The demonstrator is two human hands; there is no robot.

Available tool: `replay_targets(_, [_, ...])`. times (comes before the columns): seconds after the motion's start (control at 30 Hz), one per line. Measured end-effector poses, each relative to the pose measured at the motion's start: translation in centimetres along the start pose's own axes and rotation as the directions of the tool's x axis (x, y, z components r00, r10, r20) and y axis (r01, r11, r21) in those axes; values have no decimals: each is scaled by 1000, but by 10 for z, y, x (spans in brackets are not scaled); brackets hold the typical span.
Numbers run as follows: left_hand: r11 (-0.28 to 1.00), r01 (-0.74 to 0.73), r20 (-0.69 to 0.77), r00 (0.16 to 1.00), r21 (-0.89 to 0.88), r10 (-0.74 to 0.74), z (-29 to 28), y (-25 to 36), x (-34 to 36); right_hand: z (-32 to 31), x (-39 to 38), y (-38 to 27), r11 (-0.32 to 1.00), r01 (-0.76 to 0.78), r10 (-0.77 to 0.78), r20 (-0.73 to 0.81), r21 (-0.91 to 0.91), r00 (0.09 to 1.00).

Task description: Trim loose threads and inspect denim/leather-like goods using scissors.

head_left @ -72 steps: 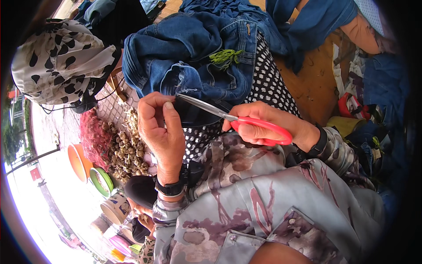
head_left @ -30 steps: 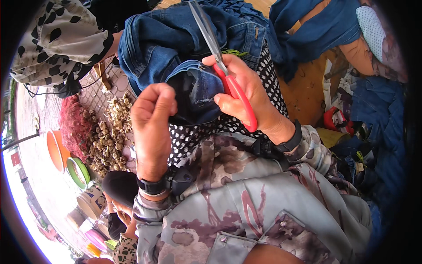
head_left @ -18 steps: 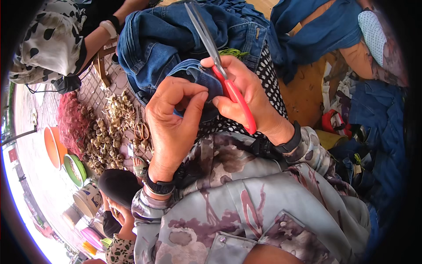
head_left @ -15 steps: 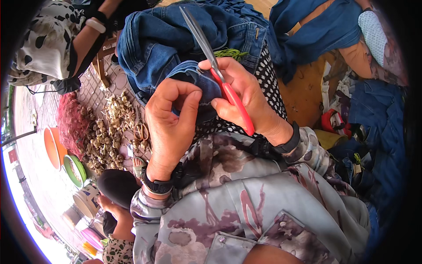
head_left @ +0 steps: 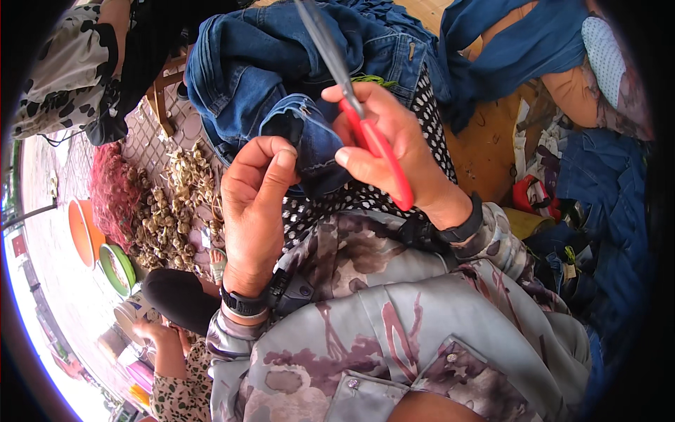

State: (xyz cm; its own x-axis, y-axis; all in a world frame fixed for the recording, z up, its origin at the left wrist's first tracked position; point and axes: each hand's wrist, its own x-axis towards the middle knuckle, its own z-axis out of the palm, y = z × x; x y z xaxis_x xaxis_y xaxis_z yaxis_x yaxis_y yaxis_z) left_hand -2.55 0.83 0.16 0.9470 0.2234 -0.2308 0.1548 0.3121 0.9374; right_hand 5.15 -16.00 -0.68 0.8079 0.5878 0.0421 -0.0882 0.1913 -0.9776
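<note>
Red-handled scissors [head_left: 387,167] are in my right hand [head_left: 418,151], their blurred metal blades pointing up and away. The thumb and fingertips of my left hand [head_left: 252,200] press together in a pinch; anything between them is too small to make out. Just beyond both hands, blue denim jeans [head_left: 239,98] lie bunched over my lap, on black cloth with white dots [head_left: 430,119]. A folded-back denim end [head_left: 316,130] faces me, between the two hands. Bright green threads [head_left: 376,81] rest on the denim behind my right hand.
Garlic bulbs [head_left: 162,232] are heaped on the paving at left, beside a red net [head_left: 114,186], an orange bowl [head_left: 86,235] and a green basin [head_left: 118,271]. People sit at far left, lower left and upper right. More denim [head_left: 605,197] is piled at right.
My left hand has moved left and toward me, away from the denim end, still pinched. The scissors have shifted slightly right. At lower left, another person has leaned and moved their hand.
</note>
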Motion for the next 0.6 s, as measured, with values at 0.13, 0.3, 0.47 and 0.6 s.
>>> replay_targets(0.13, [999, -14, 9, 1000, -45, 15, -5, -1, 0, -10, -7, -28, 999, -22, 21, 30, 34, 999])
replay_targets(0.3, [996, -18, 10, 1000, -86, 19, -1, -2, 1, -25, -47, -60, 909, -384, 319, 326, 161, 890])
replay_targets(0.47, [995, -18, 22, 1000, -96, 20, -2, -6, 0, -20, -62, -55, 768, -636, 564, 390, 77, 728])
replay_targets(0.6, [995, -22, 10, 1000, -96, 23, -2, -4, -1, -20, -65, -52, 757, -647, 572, 383, 96, 725])
